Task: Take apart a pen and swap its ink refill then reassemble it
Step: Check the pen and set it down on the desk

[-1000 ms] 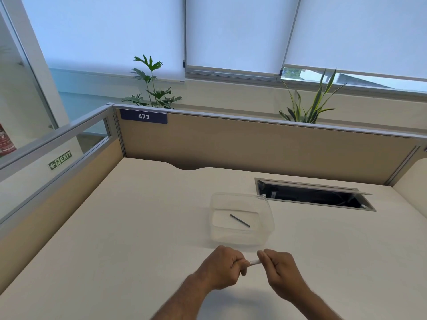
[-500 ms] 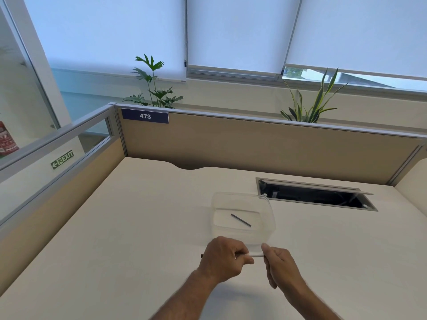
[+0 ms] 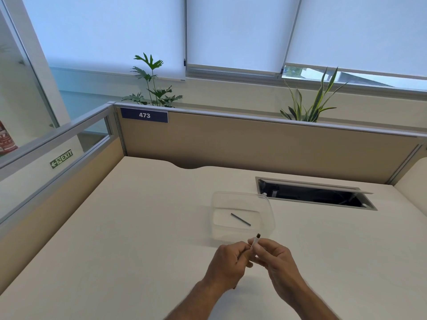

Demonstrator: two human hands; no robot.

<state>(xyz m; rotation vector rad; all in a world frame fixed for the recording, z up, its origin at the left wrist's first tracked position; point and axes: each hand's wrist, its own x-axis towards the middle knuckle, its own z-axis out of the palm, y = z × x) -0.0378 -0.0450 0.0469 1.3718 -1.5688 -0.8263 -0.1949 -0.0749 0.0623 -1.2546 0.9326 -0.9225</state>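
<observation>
A white pen barrel (image 3: pixel 256 241) with a dark end stands nearly upright, its dark end at the top, just in front of a clear plastic box (image 3: pixel 268 205). My right hand (image 3: pixel 275 255) pinches the barrel's lower part. My left hand (image 3: pixel 227 262) is closed beside it, fingertips touching the barrel's base; what else it holds is hidden. A thin dark ink refill (image 3: pixel 240 219) lies loose on the floor of the box, pointing from far left to near right.
The cream desk (image 3: pixel 138 227) is walled by tan partitions at the back and left. An open cable hatch (image 3: pixel 314 194) is cut into the desk to the right of the box. Two plants stand behind the back partition.
The pen has turned from lying level between my hands to standing nearly upright. Both hands have drawn closer together and the right hand has risen a little.
</observation>
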